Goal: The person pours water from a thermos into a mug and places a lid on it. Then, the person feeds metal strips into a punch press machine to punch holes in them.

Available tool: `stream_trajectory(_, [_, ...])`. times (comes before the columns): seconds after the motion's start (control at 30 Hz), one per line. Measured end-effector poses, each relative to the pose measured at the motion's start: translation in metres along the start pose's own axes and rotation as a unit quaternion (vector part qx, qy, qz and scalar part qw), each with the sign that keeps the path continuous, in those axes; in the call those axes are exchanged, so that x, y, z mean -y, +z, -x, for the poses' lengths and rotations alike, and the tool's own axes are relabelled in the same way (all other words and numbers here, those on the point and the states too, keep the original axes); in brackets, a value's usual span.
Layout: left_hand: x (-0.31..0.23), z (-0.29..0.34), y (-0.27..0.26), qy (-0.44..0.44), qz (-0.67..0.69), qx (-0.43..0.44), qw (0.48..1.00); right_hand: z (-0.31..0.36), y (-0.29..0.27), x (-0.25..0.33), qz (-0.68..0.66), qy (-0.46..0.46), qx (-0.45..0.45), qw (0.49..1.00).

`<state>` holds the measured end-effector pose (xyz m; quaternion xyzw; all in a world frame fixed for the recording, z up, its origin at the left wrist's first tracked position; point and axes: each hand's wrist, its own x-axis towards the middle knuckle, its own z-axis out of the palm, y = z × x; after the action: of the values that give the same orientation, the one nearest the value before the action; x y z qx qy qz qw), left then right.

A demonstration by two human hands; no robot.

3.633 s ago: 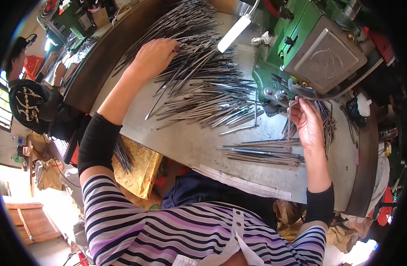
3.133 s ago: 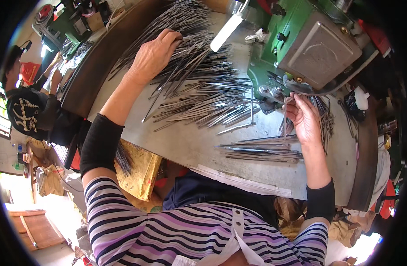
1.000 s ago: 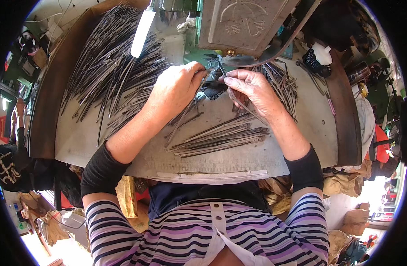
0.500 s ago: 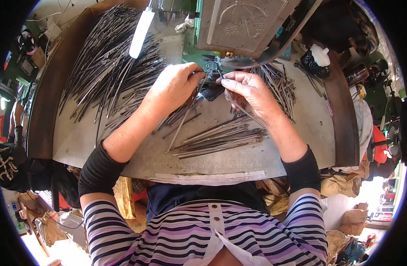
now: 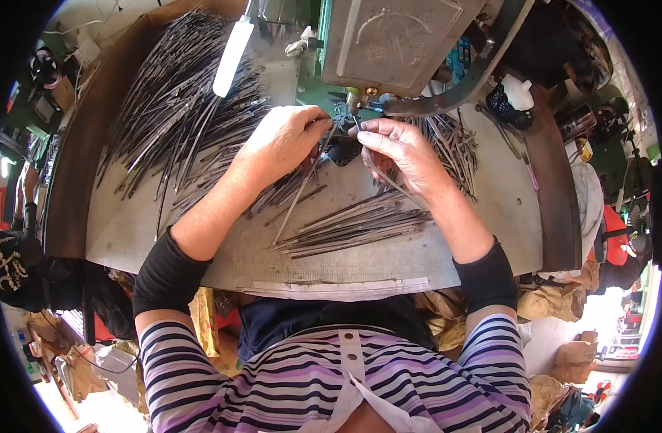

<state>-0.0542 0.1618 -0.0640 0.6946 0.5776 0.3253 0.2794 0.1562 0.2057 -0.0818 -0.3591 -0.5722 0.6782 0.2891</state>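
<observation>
Both hands meet at the small working point (image 5: pixel 342 113) of a green and grey metal machine (image 5: pixel 388 47). My left hand (image 5: pixel 284 144) pinches a thin metal rod (image 5: pixel 295 206), whose tail slants down toward the table. Another thin rod (image 5: pixel 394 185) is held between the thumb and fingers of my right hand (image 5: pixel 406 150); it trails under the palm toward the lower right. The rod tips lie close together at the machine, too small to make out how they meet. Below the hands lies a loose bundle of similar rods (image 5: pixel 352 227).
A large heap of dark rods (image 5: pixel 172 108) covers the table's left side, beneath a white lamp (image 5: pixel 232 59). Shorter rods (image 5: pixel 453 148) lie right of my right hand. Beyond them are long-handled tools (image 5: pixel 515 144) and a black holder with white stuff (image 5: pixel 515 99). A curved metal bar (image 5: pixel 468 90) overhangs the right.
The machine's curved bar has shifted slightly to the right and down, uncovering coloured parts beneath its head. My hands stay at the working point, the right one moved slightly left.
</observation>
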Motion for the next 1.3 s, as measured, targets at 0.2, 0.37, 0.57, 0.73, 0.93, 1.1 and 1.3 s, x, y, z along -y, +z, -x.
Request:
stream_trajectory(0.2, [0.003, -0.001, 0.0, 0.012, 0.035, 0.022, 0.999, 0.0, -0.001, -0.002, 0.006, -0.031, 0.02, 0.999])
stream_trajectory(0.37, [0.009, -0.005, 0.0, -0.074, 0.233, 0.085, 0.966, 0.003, 0.004, 0.001, -0.023, -0.035, 0.011, 0.999])
stream_trajectory(0.57, [0.014, -0.005, 0.001, -0.091, 0.335, 0.119, 0.93, 0.009, 0.004, 0.005, -0.024, -0.019, 0.006, 1.0])
stream_trajectory(0.73, [0.006, -0.002, 0.007, -0.087, 0.284, 0.073, 0.952, 0.018, 0.003, 0.007, -0.008, 0.006, 0.021, 1.0])
stream_trajectory(0.93, [0.006, -0.002, 0.008, -0.089, 0.297, 0.073, 0.948, 0.019, 0.004, 0.006, 0.001, -0.002, 0.013, 1.0])
stream_trajectory(1.1, [0.005, -0.004, 0.01, -0.094, 0.293, 0.068, 0.949, 0.017, 0.0, 0.006, 0.057, -0.02, 0.014, 0.998])
stream_trajectory(1.3, [0.01, -0.007, 0.011, -0.079, 0.271, 0.079, 0.956, 0.015, -0.005, 0.009, 0.109, -0.021, 0.02, 0.994])
